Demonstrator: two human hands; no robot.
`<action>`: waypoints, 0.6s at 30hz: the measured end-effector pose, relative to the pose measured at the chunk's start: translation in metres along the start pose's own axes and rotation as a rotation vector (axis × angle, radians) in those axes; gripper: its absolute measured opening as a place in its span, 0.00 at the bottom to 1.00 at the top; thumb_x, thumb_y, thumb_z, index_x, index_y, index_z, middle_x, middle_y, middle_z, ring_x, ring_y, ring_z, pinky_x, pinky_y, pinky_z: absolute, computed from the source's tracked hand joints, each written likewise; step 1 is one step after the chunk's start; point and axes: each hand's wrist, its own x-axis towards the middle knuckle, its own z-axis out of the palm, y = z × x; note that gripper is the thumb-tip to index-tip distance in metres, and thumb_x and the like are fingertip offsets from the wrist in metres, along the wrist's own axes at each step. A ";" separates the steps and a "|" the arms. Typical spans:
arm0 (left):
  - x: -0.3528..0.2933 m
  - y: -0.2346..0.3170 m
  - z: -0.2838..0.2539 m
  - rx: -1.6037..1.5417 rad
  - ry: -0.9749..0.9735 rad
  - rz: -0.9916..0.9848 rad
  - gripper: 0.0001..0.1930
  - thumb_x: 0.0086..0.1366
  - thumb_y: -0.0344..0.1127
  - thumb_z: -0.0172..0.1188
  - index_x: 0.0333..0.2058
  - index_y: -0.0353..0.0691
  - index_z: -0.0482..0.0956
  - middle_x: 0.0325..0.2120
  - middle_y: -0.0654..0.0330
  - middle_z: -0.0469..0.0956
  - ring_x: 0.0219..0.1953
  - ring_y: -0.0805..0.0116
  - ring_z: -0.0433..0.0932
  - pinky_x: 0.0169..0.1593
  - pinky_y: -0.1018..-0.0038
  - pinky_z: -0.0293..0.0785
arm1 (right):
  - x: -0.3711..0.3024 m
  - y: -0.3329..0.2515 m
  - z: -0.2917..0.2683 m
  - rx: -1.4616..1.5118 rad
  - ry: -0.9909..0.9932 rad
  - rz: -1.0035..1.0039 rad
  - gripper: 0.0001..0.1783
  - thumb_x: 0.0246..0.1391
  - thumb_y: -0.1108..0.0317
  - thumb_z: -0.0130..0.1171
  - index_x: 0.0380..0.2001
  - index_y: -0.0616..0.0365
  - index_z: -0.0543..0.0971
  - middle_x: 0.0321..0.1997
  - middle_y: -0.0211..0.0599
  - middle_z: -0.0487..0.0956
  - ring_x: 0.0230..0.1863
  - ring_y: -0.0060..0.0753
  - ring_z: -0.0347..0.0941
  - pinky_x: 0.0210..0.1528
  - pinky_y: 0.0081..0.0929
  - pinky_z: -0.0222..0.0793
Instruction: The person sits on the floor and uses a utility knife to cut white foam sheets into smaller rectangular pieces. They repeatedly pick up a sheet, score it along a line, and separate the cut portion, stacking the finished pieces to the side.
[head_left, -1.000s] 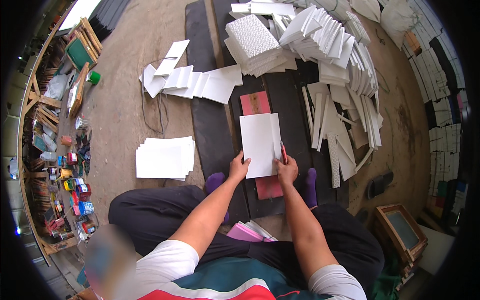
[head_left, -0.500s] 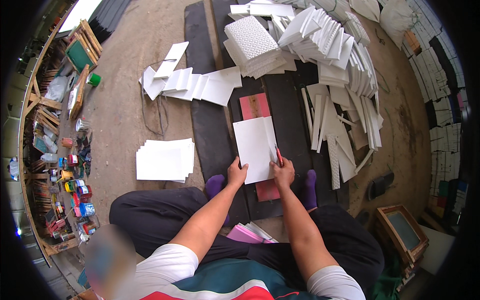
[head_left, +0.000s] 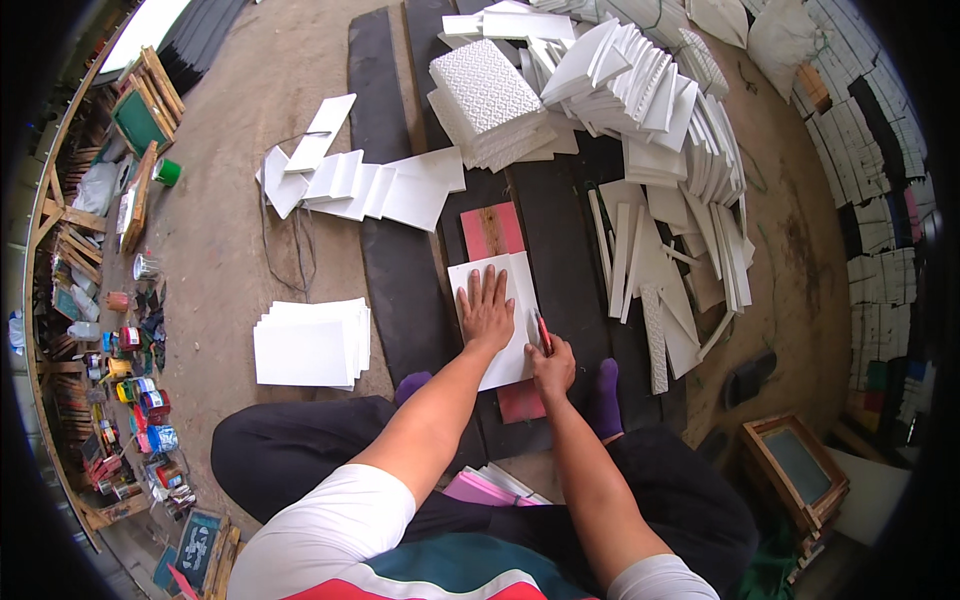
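Moved since the earlier frame: the left hand (head_left: 487, 319), from the left edge of the white board (head_left: 509, 361) onto its top, where it lies flat, fingers spread, grasping nothing. Near the board's right edge, the right hand (head_left: 554, 368) is closed around a red tool (head_left: 543, 336). The white board lies over a pink board (head_left: 511, 228), visible at the far and near ends, on dark strips (head_left: 400, 280).
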 end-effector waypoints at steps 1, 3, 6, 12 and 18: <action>0.001 0.001 0.004 0.019 0.011 -0.007 0.34 0.79 0.51 0.39 0.79 0.51 0.46 0.81 0.60 0.37 0.81 0.49 0.34 0.78 0.41 0.30 | 0.002 -0.001 0.000 -0.003 0.003 0.001 0.26 0.47 0.54 0.77 0.49 0.50 0.85 0.42 0.38 0.81 0.45 0.46 0.81 0.49 0.42 0.75; 0.001 -0.002 0.009 0.058 0.007 -0.009 0.35 0.79 0.53 0.36 0.79 0.51 0.44 0.81 0.61 0.36 0.81 0.49 0.33 0.78 0.39 0.28 | 0.000 0.001 -0.001 -0.007 0.003 -0.003 0.25 0.49 0.56 0.75 0.50 0.52 0.85 0.42 0.40 0.81 0.45 0.47 0.81 0.49 0.42 0.75; -0.004 0.001 0.007 0.028 0.000 -0.008 0.35 0.78 0.52 0.41 0.78 0.50 0.48 0.81 0.59 0.39 0.81 0.48 0.33 0.77 0.39 0.29 | 0.008 -0.002 0.000 0.038 0.045 -0.093 0.21 0.56 0.60 0.69 0.51 0.55 0.82 0.44 0.45 0.82 0.45 0.51 0.80 0.49 0.44 0.74; 0.004 -0.008 0.009 0.048 -0.046 -0.004 0.38 0.77 0.56 0.42 0.79 0.50 0.44 0.80 0.61 0.39 0.81 0.50 0.34 0.77 0.41 0.31 | 0.044 -0.074 -0.004 -0.115 -0.133 -0.239 0.15 0.70 0.63 0.51 0.53 0.59 0.74 0.38 0.61 0.84 0.42 0.70 0.81 0.44 0.61 0.75; 0.010 -0.018 0.011 0.071 -0.011 0.072 0.40 0.75 0.57 0.45 0.79 0.49 0.45 0.79 0.62 0.44 0.79 0.50 0.40 0.76 0.44 0.36 | 0.072 -0.098 0.012 -0.292 -0.228 -0.247 0.14 0.66 0.63 0.52 0.48 0.61 0.70 0.38 0.65 0.84 0.40 0.73 0.82 0.44 0.63 0.78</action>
